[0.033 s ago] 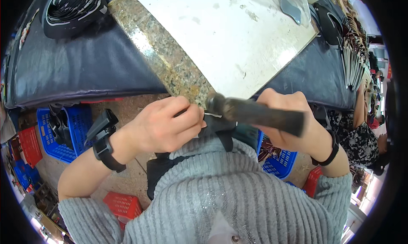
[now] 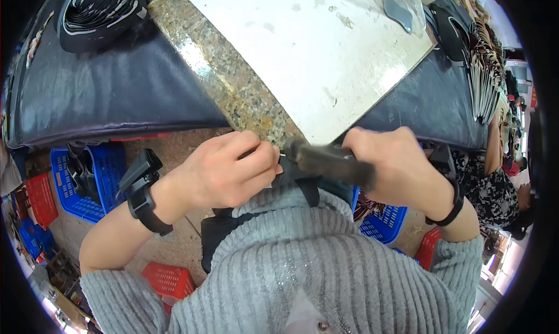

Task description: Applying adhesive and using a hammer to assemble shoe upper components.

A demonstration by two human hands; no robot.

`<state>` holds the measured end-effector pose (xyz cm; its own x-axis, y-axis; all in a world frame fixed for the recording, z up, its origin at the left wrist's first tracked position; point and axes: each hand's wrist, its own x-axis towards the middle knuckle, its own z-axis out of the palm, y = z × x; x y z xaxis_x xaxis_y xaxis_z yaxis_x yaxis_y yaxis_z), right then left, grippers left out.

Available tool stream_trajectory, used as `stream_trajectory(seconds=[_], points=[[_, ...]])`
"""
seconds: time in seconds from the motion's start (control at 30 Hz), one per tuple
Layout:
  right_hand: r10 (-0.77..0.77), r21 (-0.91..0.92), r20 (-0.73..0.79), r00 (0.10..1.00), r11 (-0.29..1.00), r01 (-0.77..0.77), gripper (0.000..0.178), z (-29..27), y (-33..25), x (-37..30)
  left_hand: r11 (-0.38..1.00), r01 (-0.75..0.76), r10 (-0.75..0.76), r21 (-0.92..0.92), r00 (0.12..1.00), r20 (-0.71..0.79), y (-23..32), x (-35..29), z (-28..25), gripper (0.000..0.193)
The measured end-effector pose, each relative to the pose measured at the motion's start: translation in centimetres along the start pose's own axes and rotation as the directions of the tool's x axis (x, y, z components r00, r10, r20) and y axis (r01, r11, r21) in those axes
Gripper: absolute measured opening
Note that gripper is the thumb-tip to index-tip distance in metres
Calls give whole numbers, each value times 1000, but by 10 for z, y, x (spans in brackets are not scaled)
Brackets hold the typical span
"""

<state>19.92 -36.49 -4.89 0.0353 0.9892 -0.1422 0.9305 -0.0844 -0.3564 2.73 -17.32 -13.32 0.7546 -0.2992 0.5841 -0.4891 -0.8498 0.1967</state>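
Observation:
My left hand (image 2: 230, 168) is closed at the near corner of the stone slab (image 2: 244, 98). Its fingertips pinch a small dark piece (image 2: 293, 170), mostly hidden by the fingers and the tool above. My right hand (image 2: 396, 162) is wrapped round a dark hammer (image 2: 329, 162), smeared by motion. The hammer's rounded end is just right of my left fingertips, over the slab's corner. I cannot tell whether it touches the piece.
A white board (image 2: 303, 49) covers much of the slab. Curled black strips (image 2: 102, 20) sit at the far left, stacked pieces (image 2: 483, 66) at the right. Blue baskets (image 2: 87, 183) and a red basket (image 2: 169, 281) stand below. Another person (image 2: 486, 185) is at the right.
The hammer's back end has swung left and slightly down, and my right hand has shifted slightly left. My left hand has stayed in place.

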Motion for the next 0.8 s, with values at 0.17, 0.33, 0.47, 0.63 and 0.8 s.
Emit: stream_trajectory(seconds=[0.17,0.33,0.47,0.63,0.8], points=[[7,-4,1,1000,1000,-7,36,6,3,-1,932,280,-283,-231,959,24,8,-6,-9,20],[20,-8,22,1000,1000,-19,37,2,4,1,971,180,-190,-154,981,-48,6,-13,-2,23],[23,25,32,999,999,-23,35,-4,6,4,995,72,-73,-64,997,-17,3,-12,-5,22],[-13,51,54,998,999,10,27,-5,2,13,998,55,-55,-37,998,6,3,-12,-8,18],[7,150,-138,990,989,14,29,-9,-1,12,999,52,-52,-3,999,-8,4,-14,-5,20]])
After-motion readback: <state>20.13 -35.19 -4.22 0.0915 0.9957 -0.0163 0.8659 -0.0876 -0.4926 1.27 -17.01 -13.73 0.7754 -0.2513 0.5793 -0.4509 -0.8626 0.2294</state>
